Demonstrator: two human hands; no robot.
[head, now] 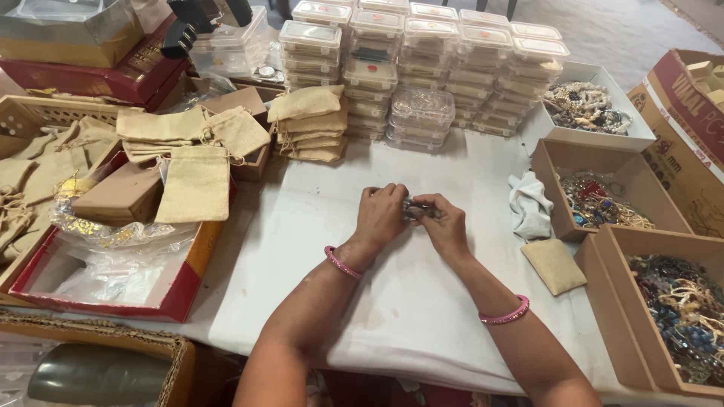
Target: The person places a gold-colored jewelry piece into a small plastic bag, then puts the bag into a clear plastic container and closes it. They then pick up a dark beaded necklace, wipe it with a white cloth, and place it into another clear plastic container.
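Observation:
Both my hands meet over the middle of the white cloth-covered table (422, 301). My left hand (381, 215) and my right hand (445, 222) pinch a small dark beaded piece of jewellery (415, 209) between their fingertips. Most of the piece is hidden by my fingers. A pink bangle sits on each wrist. A small beige cloth pouch (554, 265) lies flat to the right of my right hand, beside a crumpled white cloth (529, 205).
Cardboard boxes of mixed beaded jewellery (603, 197) (682, 309) line the right side, with a white box (592, 105) behind. Stacks of clear plastic cases (422, 64) stand at the back. Beige pouches (309, 124) (194, 183) and a red tray (113, 283) lie to the left.

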